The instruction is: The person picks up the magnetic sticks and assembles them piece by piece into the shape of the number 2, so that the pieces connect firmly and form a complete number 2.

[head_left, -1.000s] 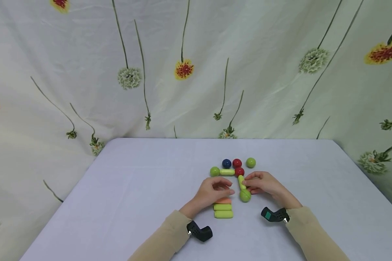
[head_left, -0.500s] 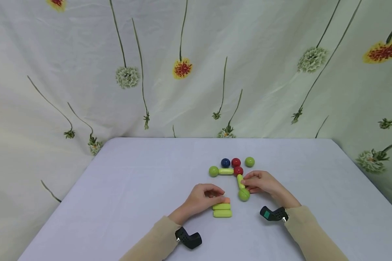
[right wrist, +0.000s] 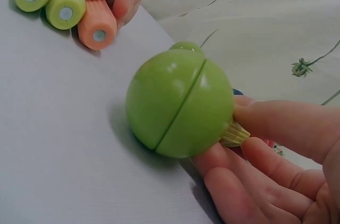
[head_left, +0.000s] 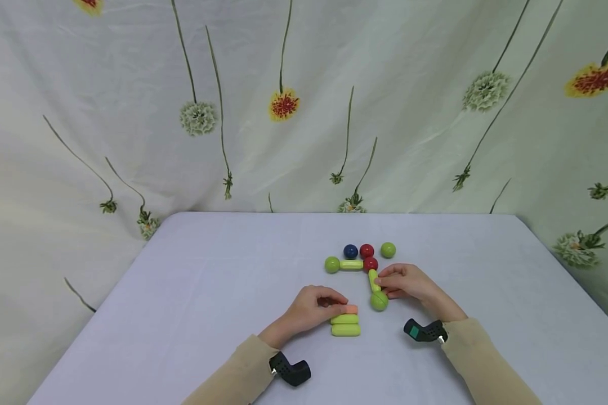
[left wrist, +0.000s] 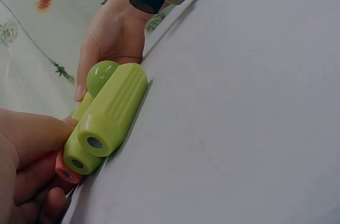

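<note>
My left hand [head_left: 311, 308] grips an orange magnetic rod [right wrist: 99, 25], thumb on its near side and fingers behind. Two yellow-green rods [head_left: 345, 330] lie side by side against it, metal discs in their ends. My right hand [head_left: 410, 283] pinches another yellow-green rod [head_left: 373, 279] between thumb and fingers. That rod joins a green ball [right wrist: 178, 104] at its near end to a red ball [head_left: 370, 264] at its far end. From the red ball a second rod [head_left: 352, 265] runs left to another green ball [head_left: 332, 265].
Behind the joined pieces sit a blue ball [head_left: 351, 251], a second red ball [head_left: 367, 251] and a lone green ball [head_left: 388, 250]. A pale cloth covers the table [head_left: 223, 270]; a flower-print curtain [head_left: 405, 112] hangs behind it.
My left hand has drawn back to the left and down, and its fingers have come onto the orange rod. The right hand keeps its hold on the yellow-green rod, nearly still.
</note>
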`<control>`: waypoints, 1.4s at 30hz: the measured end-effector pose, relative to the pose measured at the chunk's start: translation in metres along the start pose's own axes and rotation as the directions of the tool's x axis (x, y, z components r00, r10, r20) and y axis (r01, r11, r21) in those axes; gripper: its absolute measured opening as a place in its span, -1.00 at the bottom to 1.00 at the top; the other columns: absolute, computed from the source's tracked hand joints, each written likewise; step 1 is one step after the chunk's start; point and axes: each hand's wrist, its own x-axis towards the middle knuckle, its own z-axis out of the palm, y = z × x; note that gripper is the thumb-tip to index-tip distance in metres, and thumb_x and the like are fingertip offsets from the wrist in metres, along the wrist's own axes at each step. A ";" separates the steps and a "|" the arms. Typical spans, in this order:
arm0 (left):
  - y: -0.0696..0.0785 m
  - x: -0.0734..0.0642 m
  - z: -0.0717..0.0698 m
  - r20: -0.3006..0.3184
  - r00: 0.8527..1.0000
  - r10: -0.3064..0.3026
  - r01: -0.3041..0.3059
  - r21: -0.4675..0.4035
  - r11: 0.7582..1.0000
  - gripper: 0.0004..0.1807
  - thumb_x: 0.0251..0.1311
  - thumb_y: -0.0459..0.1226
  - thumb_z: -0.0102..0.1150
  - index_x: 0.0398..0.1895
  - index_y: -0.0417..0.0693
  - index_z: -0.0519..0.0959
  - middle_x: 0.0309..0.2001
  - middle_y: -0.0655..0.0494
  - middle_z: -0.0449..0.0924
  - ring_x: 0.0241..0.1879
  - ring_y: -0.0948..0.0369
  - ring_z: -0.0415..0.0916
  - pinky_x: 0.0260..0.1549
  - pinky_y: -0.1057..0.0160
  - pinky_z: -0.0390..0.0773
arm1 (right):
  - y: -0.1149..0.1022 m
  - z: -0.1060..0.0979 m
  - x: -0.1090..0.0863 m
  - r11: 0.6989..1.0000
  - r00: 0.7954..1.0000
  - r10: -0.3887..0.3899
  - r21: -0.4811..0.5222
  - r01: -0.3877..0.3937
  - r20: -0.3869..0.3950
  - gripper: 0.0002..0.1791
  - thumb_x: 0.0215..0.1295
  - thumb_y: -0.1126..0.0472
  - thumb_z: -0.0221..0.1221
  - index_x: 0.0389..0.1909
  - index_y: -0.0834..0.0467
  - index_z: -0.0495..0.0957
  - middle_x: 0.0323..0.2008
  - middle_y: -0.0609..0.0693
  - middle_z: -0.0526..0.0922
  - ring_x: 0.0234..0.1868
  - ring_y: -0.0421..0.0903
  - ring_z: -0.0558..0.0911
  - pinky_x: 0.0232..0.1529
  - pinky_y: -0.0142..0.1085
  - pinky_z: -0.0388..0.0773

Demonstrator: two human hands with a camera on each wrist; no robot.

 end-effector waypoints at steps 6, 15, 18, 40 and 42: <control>-0.001 0.001 0.001 0.002 1.000 -0.014 0.014 0.000 1.000 -0.79 0.18 -0.15 0.24 -0.19 -0.02 0.70 -0.27 0.30 0.65 -0.34 0.34 0.44 -0.36 0.39 0.44 | 0.000 0.000 0.000 1.000 1.000 0.003 0.005 -0.003 -0.004 -0.58 0.12 0.12 0.32 -0.13 0.34 0.50 -0.43 -0.02 0.66 -0.47 -0.19 0.59 -0.38 -0.35 0.60; 0.000 0.002 0.003 -0.007 1.000 -0.026 0.026 0.002 1.000 -0.80 0.19 -0.14 0.23 -0.19 0.01 0.70 -0.25 0.32 0.65 -0.32 0.34 0.44 -0.35 0.38 0.43 | -0.001 0.002 0.000 1.000 1.000 0.021 -0.007 -0.021 -0.023 -0.55 0.12 0.09 0.32 -0.11 0.34 0.50 -0.43 -0.01 0.66 -0.47 -0.18 0.59 -0.37 -0.35 0.60; 0.000 0.002 0.003 -0.011 1.000 -0.028 0.028 0.000 1.000 -0.79 0.20 -0.13 0.22 -0.19 0.01 0.70 -0.24 0.32 0.65 -0.30 0.35 0.45 -0.33 0.38 0.43 | -0.001 0.002 -0.001 1.000 0.999 0.024 -0.007 -0.024 -0.025 -0.56 0.12 0.09 0.32 -0.11 0.33 0.50 -0.43 -0.01 0.66 -0.47 -0.18 0.59 -0.36 -0.35 0.60; 0.032 0.001 0.000 -0.089 0.996 0.005 -0.015 -0.113 0.994 -0.77 0.20 -0.34 0.20 -0.15 -0.34 0.61 -0.19 -0.06 0.65 -0.16 0.10 0.55 -0.14 0.28 0.51 | -0.003 0.002 -0.001 1.000 1.000 0.024 -0.015 -0.025 -0.018 -0.56 0.14 0.09 0.31 -0.11 0.33 0.50 -0.40 -0.01 0.67 -0.46 -0.18 0.60 -0.36 -0.35 0.60; 0.036 0.001 0.001 -0.105 0.994 -0.007 -0.005 -0.123 0.992 -0.77 0.20 -0.34 0.20 -0.16 -0.34 0.61 -0.19 -0.07 0.65 -0.15 0.09 0.56 -0.14 0.26 0.52 | -0.003 0.002 -0.002 1.000 0.999 0.026 -0.017 -0.026 -0.021 -0.56 0.14 0.09 0.31 -0.11 0.33 0.50 -0.40 0.00 0.67 -0.46 -0.18 0.60 -0.36 -0.35 0.60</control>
